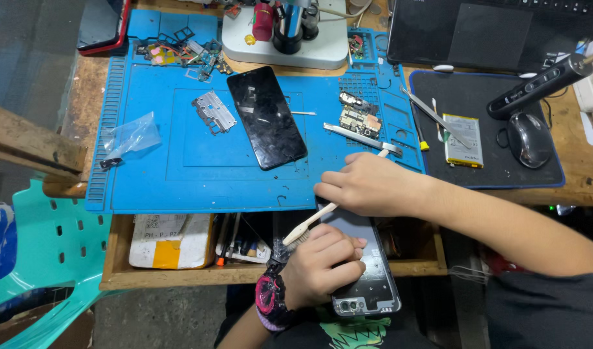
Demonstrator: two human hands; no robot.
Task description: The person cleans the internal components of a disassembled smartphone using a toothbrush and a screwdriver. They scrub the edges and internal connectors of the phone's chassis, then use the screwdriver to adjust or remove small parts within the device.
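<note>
Left hand (322,265) grips the phone shell (367,271) off the worktop (587,187) edge; right hand (367,184) pinches a brush (309,223), blue mat (199,174) roomy in front.

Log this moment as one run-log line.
left hand: holds phone back cover | right hand: grips brush, bristles at cover | black phone screen lies on blue mat

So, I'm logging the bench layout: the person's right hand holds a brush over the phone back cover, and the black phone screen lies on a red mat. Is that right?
Not quite: the head view shows the mat is blue, not red. The right hand does hold the brush over the phone back cover, and the black phone screen lies on that mat.
</note>
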